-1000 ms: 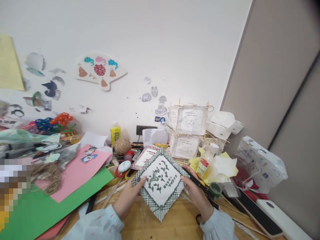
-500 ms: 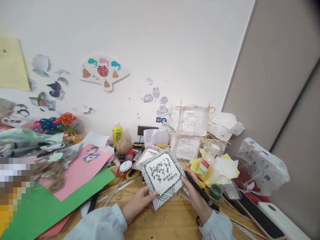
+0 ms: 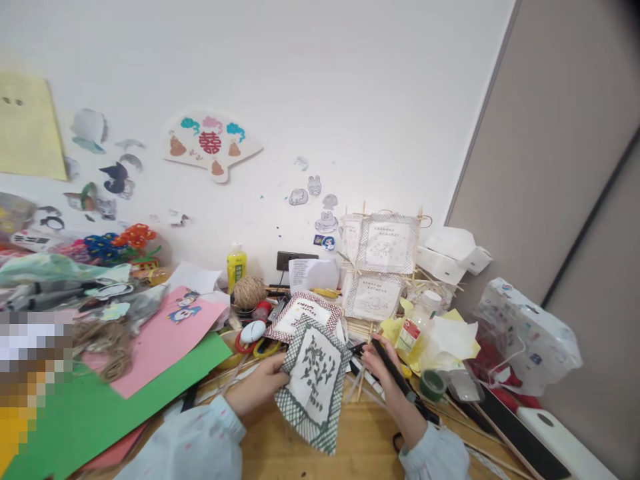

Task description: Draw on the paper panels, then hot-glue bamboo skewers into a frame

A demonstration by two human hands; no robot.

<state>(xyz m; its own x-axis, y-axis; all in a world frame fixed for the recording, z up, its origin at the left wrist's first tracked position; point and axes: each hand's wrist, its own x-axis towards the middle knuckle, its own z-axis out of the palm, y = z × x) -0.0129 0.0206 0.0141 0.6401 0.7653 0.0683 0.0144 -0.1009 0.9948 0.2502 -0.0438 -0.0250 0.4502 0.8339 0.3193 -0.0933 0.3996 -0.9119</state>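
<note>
My left hand (image 3: pixel 257 387) is closed on the left edge of a square paper sheet (image 3: pixel 315 381) with a green-checked border and dark leaf printing; the sheet hangs tilted over the wooden table (image 3: pixel 360 447). My right hand (image 3: pixel 383 373) no longer touches the sheet. It is closed on a long black tool (image 3: pixel 400 383) that lies across its fingers and points down to the right. A similar sheet with a red-checked border (image 3: pixel 300 313) lies just behind the held one.
Pink paper (image 3: pixel 160 340) and green paper (image 3: pixel 100 407) cover the left. A twine ball (image 3: pixel 249 291), a yellow glue bottle (image 3: pixel 235 265), red scissors (image 3: pixel 253 345), a green tape roll (image 3: pixel 431 385) and framed paper squares on sticks (image 3: pixel 383 263) crowd the back. A white device (image 3: pixel 555 443) lies right.
My right hand let go of the green-bordered sheet and drew back to the right with the black tool. The sheet swung down and now hangs from my left hand alone.
</note>
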